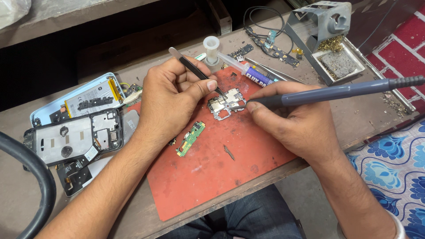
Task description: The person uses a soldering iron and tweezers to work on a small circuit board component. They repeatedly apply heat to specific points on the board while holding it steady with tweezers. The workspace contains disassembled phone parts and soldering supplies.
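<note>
The step in hand is judged to be soldering work on the small silver phone circuit board with metal shields (pixel 226 107), which lies on the red rubber work mat (pixel 212 177) near the mat's upper edge, between the two hands. The left hand (pixel 170 99) closes its grip on a pair of slim black-and-steel tweezers (pixel 195 71), whose points touch the board's upper left area. The right hand (pixel 296 121) closes its grip, pen-fashion, around the long grey-blue soldering iron handle (pixel 345 90), with the tip at the board's right edge. The next move calls for a steady tip, light tweezer pressure and no sliding of the board. A small green connector board (pixel 191 138) lies just beside the left hand on the mat; a stripped black phone frame (pixel 73 139) rests on the tabletop (pixel 376 119). The iron's tip is hidden behind the right fingers, and the exact joint cannot be made out
</note>
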